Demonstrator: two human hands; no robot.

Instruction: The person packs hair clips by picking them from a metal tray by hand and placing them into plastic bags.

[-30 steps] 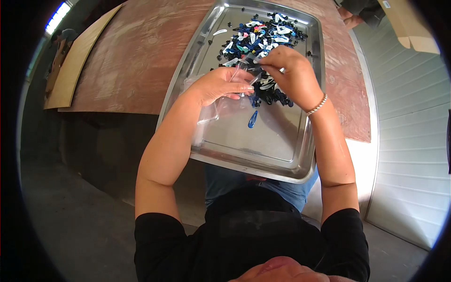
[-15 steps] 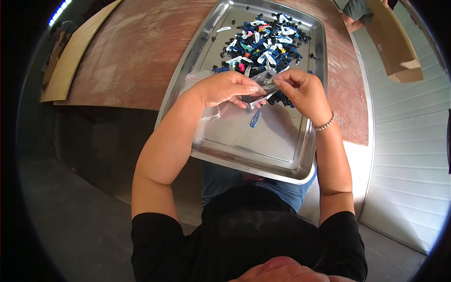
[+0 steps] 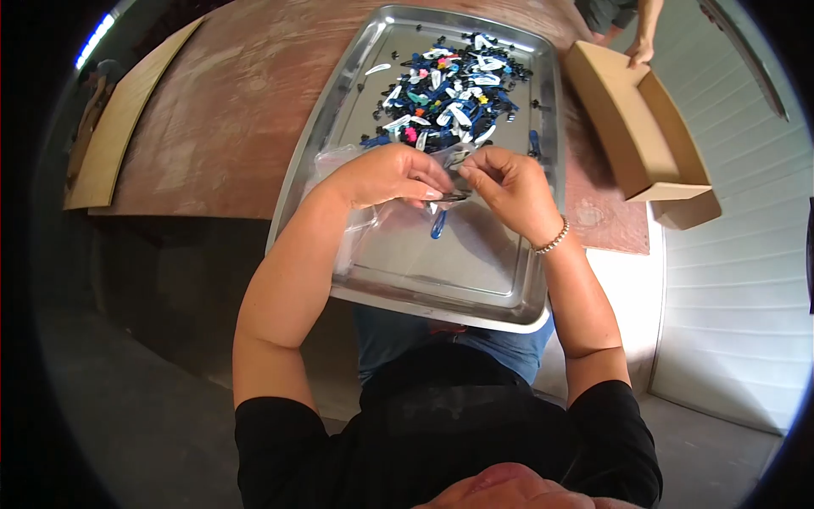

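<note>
Above a metal tray (image 3: pixel 483 267), my left hand (image 3: pixel 386 176) is closed on a small clear plastic bag (image 3: pixel 458 158) with dark and pale contents. My right hand (image 3: pixel 515 193) pinches the bag's upper right side between thumb and fingers. A dark flat piece shows at my left fingertips; whether it is inside the bag I cannot tell. Just below the hands lies a blue snap hair clip (image 3: pixel 438 225). Farther back in the tray is a heap of hair clips (image 3: pixel 458 110), black, blue and white with some bright ones. Under my left forearm sit clear plastic bags (image 3: pixel 346 250).
The tray rests on a reddish wooden table (image 3: pixel 229 119) and overhangs its front edge. At right, another person's hand (image 3: pixel 641 53) grips a long open cardboard box (image 3: pixel 598 106) by the table's edge. A pale board (image 3: pixel 144 119) stands at the left end.
My hands have tilted the bag lower, so it shows more edge-on. The cardboard box has come down and nearer the tray, with the other person's hand now visible on it. The view has shifted slightly.
</note>
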